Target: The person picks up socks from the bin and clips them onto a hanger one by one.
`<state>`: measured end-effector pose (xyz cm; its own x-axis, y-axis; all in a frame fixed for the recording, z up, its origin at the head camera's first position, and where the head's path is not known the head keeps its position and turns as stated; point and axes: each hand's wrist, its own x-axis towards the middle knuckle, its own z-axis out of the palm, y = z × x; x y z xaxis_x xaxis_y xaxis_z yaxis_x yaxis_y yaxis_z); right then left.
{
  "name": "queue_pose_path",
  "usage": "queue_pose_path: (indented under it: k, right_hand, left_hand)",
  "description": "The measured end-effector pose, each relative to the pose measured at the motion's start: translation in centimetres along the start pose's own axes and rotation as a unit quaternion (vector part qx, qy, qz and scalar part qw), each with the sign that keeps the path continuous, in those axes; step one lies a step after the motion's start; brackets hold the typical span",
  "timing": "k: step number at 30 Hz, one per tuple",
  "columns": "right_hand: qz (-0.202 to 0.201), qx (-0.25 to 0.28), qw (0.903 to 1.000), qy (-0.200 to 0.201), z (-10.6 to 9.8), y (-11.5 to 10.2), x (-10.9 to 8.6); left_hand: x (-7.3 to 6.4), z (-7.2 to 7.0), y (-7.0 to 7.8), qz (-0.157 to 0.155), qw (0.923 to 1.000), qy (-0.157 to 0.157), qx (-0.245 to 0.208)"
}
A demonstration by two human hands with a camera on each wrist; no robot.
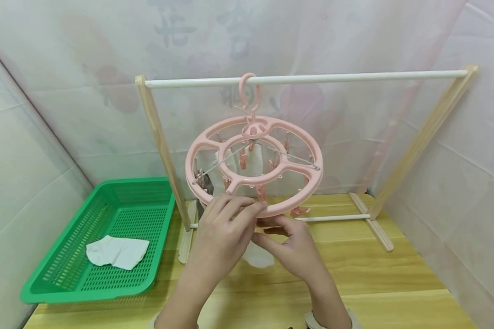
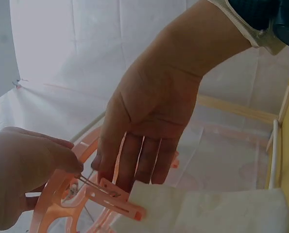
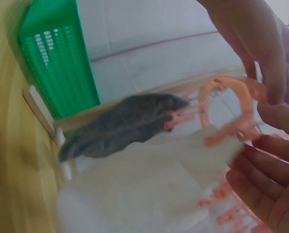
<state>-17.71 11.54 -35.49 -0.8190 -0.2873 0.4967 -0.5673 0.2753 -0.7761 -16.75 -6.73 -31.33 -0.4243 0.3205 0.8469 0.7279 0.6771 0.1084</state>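
A round pink clip hanger [image 1: 294, 201] hangs by its hook from a white rod. My left hand [image 1: 226, 226] grips its front rim, with the fingers over the top. Below the rim is my right hand [image 1: 294, 249]; in the left wrist view its fingers [image 2: 146, 158] are fairly straight beside a pink peg [image 2: 116, 200]. That peg clamps the upper edge of a white sock [image 2: 207, 208], which hangs down under the hands. In the right wrist view, my right fingertips lie near that sock edge. A dark grey sock [image 3: 120, 126] hangs from another peg.
A green basket [image 1: 158, 246] stands at the left with a white sock [image 1: 119, 251] lying in it. The drying stand has wooden legs [image 1: 424, 141] and a white top rod [image 1: 354, 78]. Several other pegs dangle from the hanger. Pale curtains close in the back and sides.
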Motion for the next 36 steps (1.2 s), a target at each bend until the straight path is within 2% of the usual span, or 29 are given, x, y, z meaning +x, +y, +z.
queue_pose_path:
  k: [3,5,8,10,12,15,18,19,20,22,28,31,36]
  right_hand:
    - [-0.015,-0.020,0.9997,0.001,-0.9,-0.3,0.0]
    - [-0.031,-0.035,0.9987,0.019,-1.6,-0.6,-0.1]
    - [-0.073,-0.051,0.9927,0.081,-2.4,-1.2,-0.1]
    - [-0.109,-0.060,0.9808,0.150,-2.8,-1.4,-0.1]
    - [-0.151,-0.071,0.9607,0.222,-2.9,-1.4,0.1]
    - [-0.227,-0.112,0.9151,0.314,-2.7,-1.2,1.0]
    - [-0.287,-0.174,0.8719,0.356,-2.0,-0.8,1.9]
    - [-0.302,-0.191,0.8612,0.361,-1.8,-0.7,2.1]
    - [-0.309,-0.206,0.8551,0.362,-1.7,-0.5,2.2]
    - [-0.311,-0.219,0.8518,0.360,-1.4,-0.2,2.2]
    - [-0.311,-0.217,0.8517,0.362,-1.1,0.3,2.1]
    - [-0.320,-0.222,0.8465,0.363,-0.9,0.0,2.1]
    - [-0.337,-0.230,0.8407,0.356,-0.4,-0.5,2.2]
  left_hand:
    - [-0.2,-0.2,-0.4,-0.004,1.0000,-0.008,0.003]
    - [-0.4,-0.3,-0.7,-0.006,0.9999,-0.012,0.003]
    - [-0.6,-0.4,-1.0,-0.010,0.9999,-0.011,0.001]
    - [-0.8,-0.5,-1.2,-0.014,0.9999,-0.009,0.000]
    - [-1.0,-0.6,-1.4,-0.020,0.9998,-0.008,-0.004]
    - [-1.2,-0.8,-1.8,-0.030,0.9994,-0.007,-0.012]
    - [-1.4,-1.1,-2.1,-0.035,0.9991,-0.006,-0.024]
    - [-1.4,-1.1,-2.2,-0.036,0.9989,-0.005,-0.028]
    - [-1.5,-1.2,-2.2,-0.037,0.9988,-0.005,-0.031]
    - [-1.5,-1.2,-2.4,-0.037,0.9986,-0.003,-0.037]
    - [-1.8,-1.2,-2.6,-0.041,0.9978,0.004,-0.052]
    - [-2.0,-1.1,-2.5,-0.045,0.9975,0.014,-0.053]
    - [-2.4,-0.8,-1.6,-0.032,0.9969,0.062,-0.037]
